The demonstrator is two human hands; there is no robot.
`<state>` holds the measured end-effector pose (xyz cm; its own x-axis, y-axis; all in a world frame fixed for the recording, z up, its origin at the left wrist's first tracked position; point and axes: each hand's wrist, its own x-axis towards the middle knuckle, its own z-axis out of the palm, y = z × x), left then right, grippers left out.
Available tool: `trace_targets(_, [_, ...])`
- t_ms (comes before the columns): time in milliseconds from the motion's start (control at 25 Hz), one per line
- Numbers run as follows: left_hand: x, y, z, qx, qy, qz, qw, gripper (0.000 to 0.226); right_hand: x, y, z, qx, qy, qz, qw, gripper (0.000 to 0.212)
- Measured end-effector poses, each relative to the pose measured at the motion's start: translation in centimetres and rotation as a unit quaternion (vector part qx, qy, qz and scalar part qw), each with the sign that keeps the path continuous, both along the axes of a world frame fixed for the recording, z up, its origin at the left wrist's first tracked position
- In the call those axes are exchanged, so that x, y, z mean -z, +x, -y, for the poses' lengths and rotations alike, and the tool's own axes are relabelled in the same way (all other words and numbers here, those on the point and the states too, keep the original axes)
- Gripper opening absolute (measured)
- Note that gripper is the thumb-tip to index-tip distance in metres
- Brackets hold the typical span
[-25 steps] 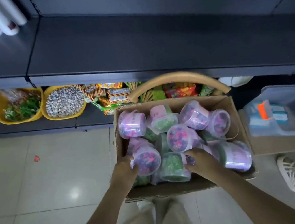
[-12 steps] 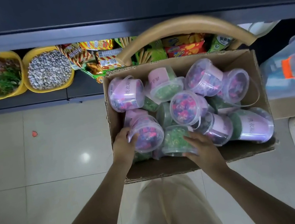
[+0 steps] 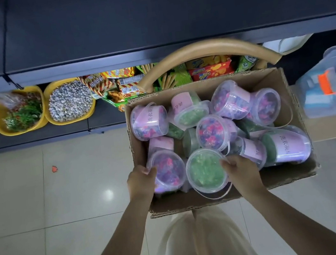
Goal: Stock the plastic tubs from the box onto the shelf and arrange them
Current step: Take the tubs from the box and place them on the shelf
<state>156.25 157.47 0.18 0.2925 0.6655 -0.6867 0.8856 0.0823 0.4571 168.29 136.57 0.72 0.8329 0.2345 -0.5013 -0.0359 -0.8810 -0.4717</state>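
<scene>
Both hands on tubs in the box

The left hand (image 3: 141, 182) grips a purple tub (image 3: 167, 170) and the right hand (image 3: 241, 170) a green tub (image 3: 206, 170), side by side at the near edge of the box (image 3: 295, 176); the shelf (image 3: 147, 20) lies beyond.

Cardboard box (image 3: 286, 177), open-topped with flaps up, sits at centre right and is filled with a loose jumble of clear plastic tubs with lids on and thin bail handles, most lying tilted or on their sides. Contents are either mixed pink-purple-blue pieces or green pieces, and several tubs carry a pale pink label with handwritten characters; at the near edge a purple-filled tub (image 3: 169, 171) and a green-filled tub (image 3: 206, 170) sit side by side, lids facing up. The dark shelf (image 3: 147, 17) runs across the far side, its visible surface bare of tubs.
</scene>
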Motion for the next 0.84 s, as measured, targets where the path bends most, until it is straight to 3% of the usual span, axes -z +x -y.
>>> trace_targets(160, [0.4,-0.4,0.5,0.035,-0.026,0.029,0.999,0.047,1.0,-0.7,-0.1,0.155,0.067,-0.134,0.976,0.026])
trace_targets(280, [1.6,-1.0,0.3,0.099,-0.054,0.078,0.991,0.076,1.1,-1.6,0.6,0.24,0.152,-0.162,0.945,0.017])
trace_targets(360, [2.6,-1.7,0.6,0.103,-0.064,0.082,0.989,0.083,1.0,-1.7,0.8,0.291,0.175,-0.165,0.926,0.018])
trace_targets(520, [2.0,-0.5,1.4,0.001,-0.101,0.124,0.987,0.072,1.3,-1.5,0.6,0.351,0.188,-0.169,0.902,0.018])
trace_targets(600, [2.2,0.5,1.6,-0.075,-0.143,0.107,0.981,0.064,1.7,-1.8,0.6,0.309,0.169,-0.14,0.925,0.018])
trace_targets(680, [2.4,1.2,1.7,-0.139,-0.182,0.097,0.969,0.063,2.3,-2.4,0.5,0.261,0.142,-0.118,0.948,0.003])
trace_targets(760, [2.6,1.5,1.9,-0.179,-0.196,0.096,0.959,0.065,3.2,-3.0,0.6,0.237,0.149,-0.124,0.952,0.037])
trace_targets(840, [2.3,1.7,1.9,-0.211,-0.201,0.102,0.951,0.065,3.5,-3.2,0.5,0.258,0.173,-0.149,0.939,0.052])
